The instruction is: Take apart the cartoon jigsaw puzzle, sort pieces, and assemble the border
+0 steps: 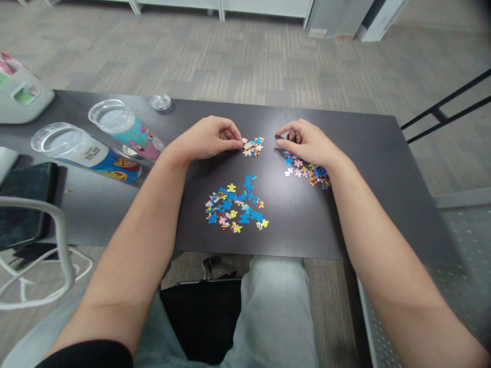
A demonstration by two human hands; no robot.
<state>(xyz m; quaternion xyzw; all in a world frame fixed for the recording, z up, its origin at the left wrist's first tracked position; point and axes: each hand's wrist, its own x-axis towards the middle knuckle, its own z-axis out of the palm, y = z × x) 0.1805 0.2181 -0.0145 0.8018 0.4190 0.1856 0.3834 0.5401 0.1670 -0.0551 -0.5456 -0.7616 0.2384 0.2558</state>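
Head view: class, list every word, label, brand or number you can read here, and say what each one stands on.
No text reads clearly.
Nearer tube: black print on a white band, too small and blurred to read.
Farther tube: cartoon pictures, no legible words.
Grey case: green and pink labels, blurred.
Puzzle pieces: colour patches only.

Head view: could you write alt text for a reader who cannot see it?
A seated person's left hand touches a small cluster of jigsaw pieces on a dark table, while the right hand rests curled over a loose heap of pieces. A larger heap lies nearer the person, and clear printed tubes lie at the left.
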